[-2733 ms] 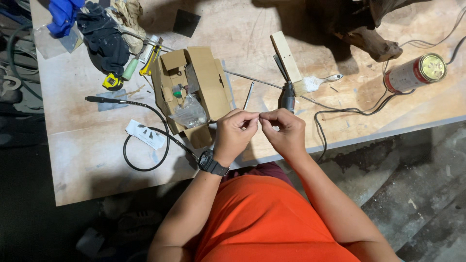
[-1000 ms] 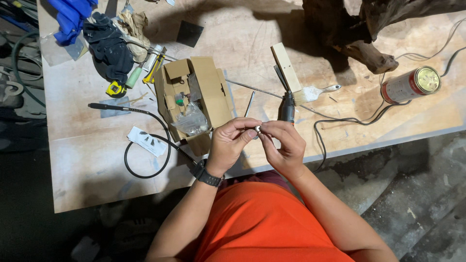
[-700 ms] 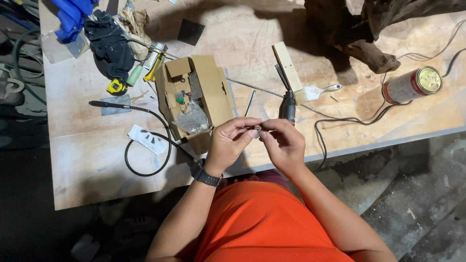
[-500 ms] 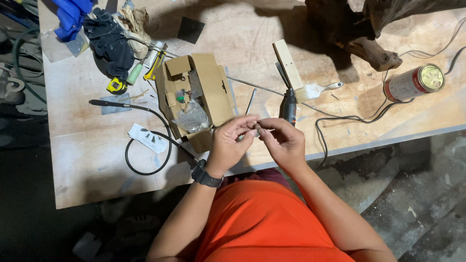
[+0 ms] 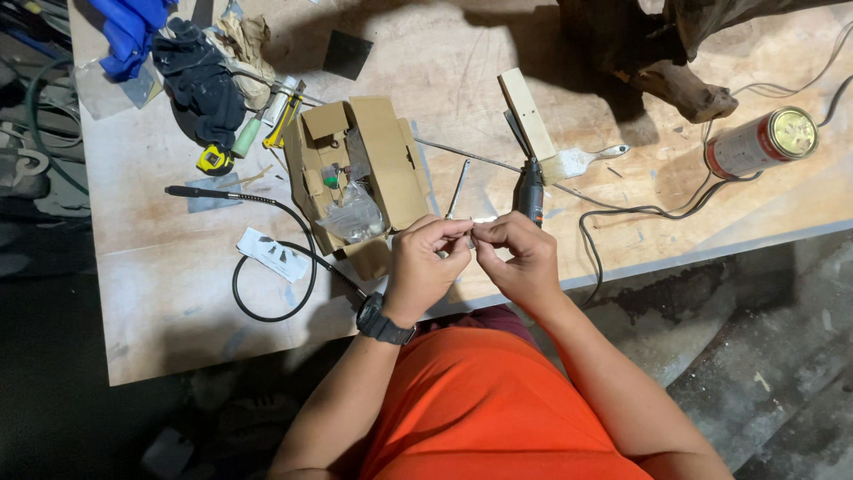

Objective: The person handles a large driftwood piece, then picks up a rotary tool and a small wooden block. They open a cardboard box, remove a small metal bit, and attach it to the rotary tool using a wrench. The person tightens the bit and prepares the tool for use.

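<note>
Fingertips of both hands pinch together on a tiny metal piece (image 5: 473, 229), too small to identify, held above the table's (image 5: 178, 302) near edge. The left hand (image 5: 425, 262) and right hand (image 5: 524, 258) are closed on it, knuckles nearly touching. Just beyond lie the rotary tool (image 5: 530, 188) and the open cardboard box (image 5: 355, 178) of small parts. Fitting work looks mid-way, with the tool unheld.

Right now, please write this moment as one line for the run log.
left hand: pinching small metal piece | right hand: pinching same piece | place: over near edge of wooden table | nearby: open cardboard box, rotary tool
</note>
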